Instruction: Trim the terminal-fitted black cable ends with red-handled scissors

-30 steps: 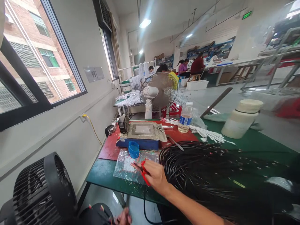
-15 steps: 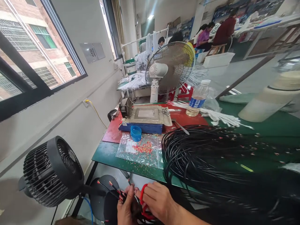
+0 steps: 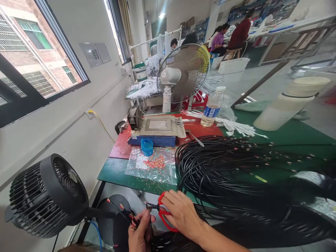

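Head view, lower centre, below the near edge of the green table (image 3: 115, 175). My left hand (image 3: 139, 234) is pinched around a bunch of thin black cables (image 3: 131, 218), fingers clenched on them just behind their stripped ends. My right hand (image 3: 181, 213) grasps red-handled scissors (image 3: 161, 210), fingers through the loops, blades touching the cable tips; whether the blades are parted I cannot tell. I judge the cables light, limp and somewhat slippery in their jackets, so they are best held as here, close behind the ends, where the short free length stays stiff enough to meet the blades. The bunch's long axis runs from my left hand up and to the left, its red and pale tips fanning toward the black floor fan (image 3: 47, 196); the remainder drops out of sight below. The scissors lie roughly level, points leftward. On the table: a large coil of black cable (image 3: 223, 168), a plastic sheet with red offcuts (image 3: 154, 162), a blue cup (image 3: 147, 147)
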The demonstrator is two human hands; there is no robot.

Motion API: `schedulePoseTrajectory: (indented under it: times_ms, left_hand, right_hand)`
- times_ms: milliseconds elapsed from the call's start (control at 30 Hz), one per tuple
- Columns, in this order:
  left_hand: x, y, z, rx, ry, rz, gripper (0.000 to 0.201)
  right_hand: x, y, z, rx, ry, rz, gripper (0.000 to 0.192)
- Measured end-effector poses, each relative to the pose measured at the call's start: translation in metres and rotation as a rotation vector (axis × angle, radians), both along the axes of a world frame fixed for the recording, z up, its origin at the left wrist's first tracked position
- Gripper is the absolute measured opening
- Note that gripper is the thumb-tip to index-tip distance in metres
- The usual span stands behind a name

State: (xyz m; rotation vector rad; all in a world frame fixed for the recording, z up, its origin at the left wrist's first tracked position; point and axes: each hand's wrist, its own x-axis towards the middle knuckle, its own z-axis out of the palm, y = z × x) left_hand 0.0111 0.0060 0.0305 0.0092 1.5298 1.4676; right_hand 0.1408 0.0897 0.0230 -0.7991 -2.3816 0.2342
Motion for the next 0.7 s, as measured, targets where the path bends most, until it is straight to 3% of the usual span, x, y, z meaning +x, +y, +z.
schedulePoseTrajectory:
  times_ms: [367, 600, 700]
  left_hand:
    - [0.005, 0.0, 0.006, -0.011, 0.034, -0.049, 0.037]
    - [0.005, 0.0, 0.001, -0.019, 0.083, -0.052, 0.035]
    - [0.005, 0.001, -0.004, -0.008, 0.075, -0.046, 0.034]
  right_hand:
    - [0.004, 0.003, -0.005, 0.008, 0.008, 0.003, 0.01]
    - [0.004, 0.001, -0.017, 0.079, 0.061, 0.001, 0.014]
    - [0.006, -0.002, -0.022, -0.004, 0.065, 0.042, 0.019]
